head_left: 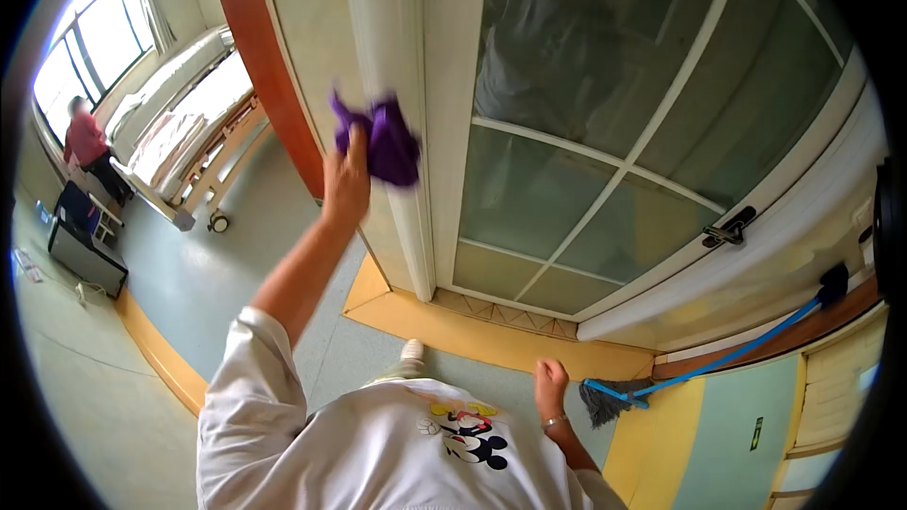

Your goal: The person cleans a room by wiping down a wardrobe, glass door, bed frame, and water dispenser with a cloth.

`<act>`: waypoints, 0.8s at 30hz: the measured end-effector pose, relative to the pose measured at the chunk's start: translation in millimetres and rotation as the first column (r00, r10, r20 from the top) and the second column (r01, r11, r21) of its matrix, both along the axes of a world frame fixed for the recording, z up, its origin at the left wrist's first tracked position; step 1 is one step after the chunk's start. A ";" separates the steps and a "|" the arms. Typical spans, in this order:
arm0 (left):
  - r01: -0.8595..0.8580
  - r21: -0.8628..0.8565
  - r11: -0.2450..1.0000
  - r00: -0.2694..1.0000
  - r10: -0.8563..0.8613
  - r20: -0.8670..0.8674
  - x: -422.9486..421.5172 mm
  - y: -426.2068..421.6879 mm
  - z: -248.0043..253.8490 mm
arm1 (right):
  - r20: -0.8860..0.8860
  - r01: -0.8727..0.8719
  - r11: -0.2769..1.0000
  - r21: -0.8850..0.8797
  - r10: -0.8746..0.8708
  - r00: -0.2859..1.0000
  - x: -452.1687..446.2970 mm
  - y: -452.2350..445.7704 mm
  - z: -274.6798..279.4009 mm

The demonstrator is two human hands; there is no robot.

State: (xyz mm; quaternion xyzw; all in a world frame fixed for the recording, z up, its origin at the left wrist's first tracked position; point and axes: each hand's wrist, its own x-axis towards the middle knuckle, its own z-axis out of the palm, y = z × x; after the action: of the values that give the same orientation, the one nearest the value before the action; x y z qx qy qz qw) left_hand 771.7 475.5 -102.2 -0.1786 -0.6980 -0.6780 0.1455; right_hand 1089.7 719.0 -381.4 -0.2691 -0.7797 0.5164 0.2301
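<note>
My left hand (348, 184) is raised and closed on a purple cloth (392, 144), which bunches out above and to the right of the fingers. Hand and cloth are a little blurred, in front of the white door frame (385, 66); whether the cloth touches it I cannot tell. Low down on the right, my right hand (551, 385) hangs beside my body with its fingers curled in, and nothing shows in it. Nearest to that hand is the grey head of a mop (605, 403) on the floor.
A glazed white door (543, 184) with a dark handle (729, 229) stands ahead. The mop's blue handle leans across the right side. Through the doorway are a wheeled hospital bed (175, 170), a chair (80, 208), a cabinet (85, 250) and a person in red (87, 142).
</note>
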 end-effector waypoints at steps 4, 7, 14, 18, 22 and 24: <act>-0.274 0.003 0.962 0.697 0.201 -0.688 -64.7 53.8 84.1 | 0.376 0.089 0.976 0.201 -0.161 0.913 101.2 4.0 -58.2; -0.702 -0.186 0.687 0.323 0.075 -0.943 -74.9 96.9 107.5 | 0.762 -0.405 0.766 0.499 -0.165 0.626 208.8 4.8 -234.7; -0.535 -0.580 0.614 0.179 -0.588 -0.789 -89.6 178.9 -44.2 | 0.935 0.143 0.990 -0.015 -0.037 0.353 254.5 -9.5 -252.2; -0.239 -0.789 0.566 0.166 -0.777 -0.607 -90.7 184.6 -89.7 | 0.950 0.062 0.996 0.070 -0.085 0.299 279.8 -11.3 -272.7; -0.179 -0.773 0.609 0.321 -0.707 -0.631 -83.0 186.6 -15.6 | 0.929 -0.378 0.852 0.363 -0.296 0.224 249.3 -0.6 -280.6; -0.384 -0.401 0.832 0.222 -0.339 -0.914 -101.1 184.8 11.3 | 0.974 -0.438 0.874 0.209 -0.148 0.171 129.5 5.4 -106.9</act>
State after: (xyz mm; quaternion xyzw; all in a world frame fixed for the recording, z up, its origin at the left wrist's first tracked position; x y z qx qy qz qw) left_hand 670.6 660.3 -90.9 -0.5838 -0.6152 -0.1764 0.4996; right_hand 1219.2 724.5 -488.3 -0.3945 -0.8609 0.0490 -0.3175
